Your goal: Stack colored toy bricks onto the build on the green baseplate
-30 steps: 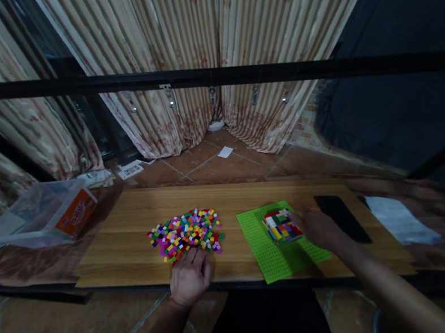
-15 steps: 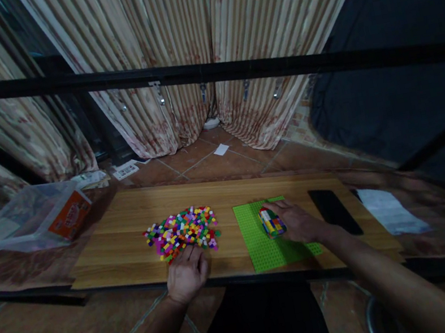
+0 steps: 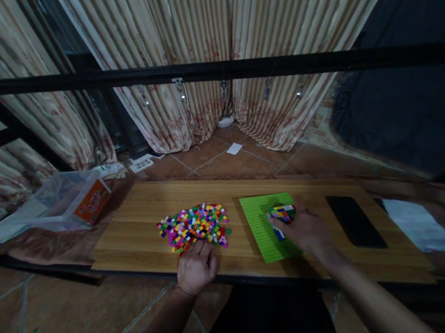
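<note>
A multicoloured build of toy bricks (image 3: 284,212) sits over the green studded baseplate (image 3: 266,248). My right hand (image 3: 309,231) grips it from the near right side, the thumb on its left and the fingers behind it; the hand hides part of the build. To the left lies a loose pile of small coloured toy bricks (image 3: 196,223). My left hand (image 3: 197,265) rests at the near edge of that pile with its fingers curled. Its fingertips are partly hidden, and whether a brick is between them cannot be made out.
A black flat slab (image 3: 356,221) lies right of the baseplate on the wooden board (image 3: 131,234). Beyond it is a white sheet (image 3: 422,226). A clear plastic bin (image 3: 61,203) with an orange label stands at the left. A dark rail (image 3: 205,70) crosses before the curtains.
My right hand has shifted toward the near side of the brick build, which now looks turned. The left hand stays at the pile. The whole view has swung a little left.
</note>
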### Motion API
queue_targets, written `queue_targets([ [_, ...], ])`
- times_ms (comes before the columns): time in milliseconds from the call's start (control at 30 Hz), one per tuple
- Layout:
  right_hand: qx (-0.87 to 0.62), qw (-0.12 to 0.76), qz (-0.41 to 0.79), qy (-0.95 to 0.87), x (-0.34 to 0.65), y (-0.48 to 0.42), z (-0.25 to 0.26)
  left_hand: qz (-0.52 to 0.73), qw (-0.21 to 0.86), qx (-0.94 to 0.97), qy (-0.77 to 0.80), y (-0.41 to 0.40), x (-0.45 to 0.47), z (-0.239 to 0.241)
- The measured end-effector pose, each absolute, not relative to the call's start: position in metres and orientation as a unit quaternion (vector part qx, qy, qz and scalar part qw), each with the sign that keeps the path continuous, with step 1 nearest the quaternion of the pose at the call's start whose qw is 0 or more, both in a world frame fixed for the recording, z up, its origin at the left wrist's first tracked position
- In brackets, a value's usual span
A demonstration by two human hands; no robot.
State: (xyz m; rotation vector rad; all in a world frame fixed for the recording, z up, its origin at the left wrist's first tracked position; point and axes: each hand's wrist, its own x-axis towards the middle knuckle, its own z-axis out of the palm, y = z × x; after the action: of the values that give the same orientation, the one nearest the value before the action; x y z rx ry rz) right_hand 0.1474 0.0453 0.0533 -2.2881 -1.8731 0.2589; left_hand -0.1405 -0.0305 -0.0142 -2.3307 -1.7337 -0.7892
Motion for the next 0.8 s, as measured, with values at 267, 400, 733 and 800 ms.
queue_targets([
  [267,-0.725,0.046,0.118,-0.677,0.127,0.031,0.047,-0.254,0.07,-0.774,-0.576,-0.032,-0.139,-0.013],
  [400,-0.711,0.063,0.041,-0.699,0.123,0.026,0.05,-0.257,0.06,-0.773,-0.577,-0.032,-0.139,-0.015],
  [733,-0.533,0.149,0.113,-0.825,0.028,0.011,0.039,-0.267,0.077,-0.774,-0.568,-0.032,-0.14,-0.021],
  [800,-0.545,0.144,0.124,-0.817,0.019,0.014,0.032,-0.265,0.079,-0.776,-0.568,-0.032,-0.14,-0.021],
])
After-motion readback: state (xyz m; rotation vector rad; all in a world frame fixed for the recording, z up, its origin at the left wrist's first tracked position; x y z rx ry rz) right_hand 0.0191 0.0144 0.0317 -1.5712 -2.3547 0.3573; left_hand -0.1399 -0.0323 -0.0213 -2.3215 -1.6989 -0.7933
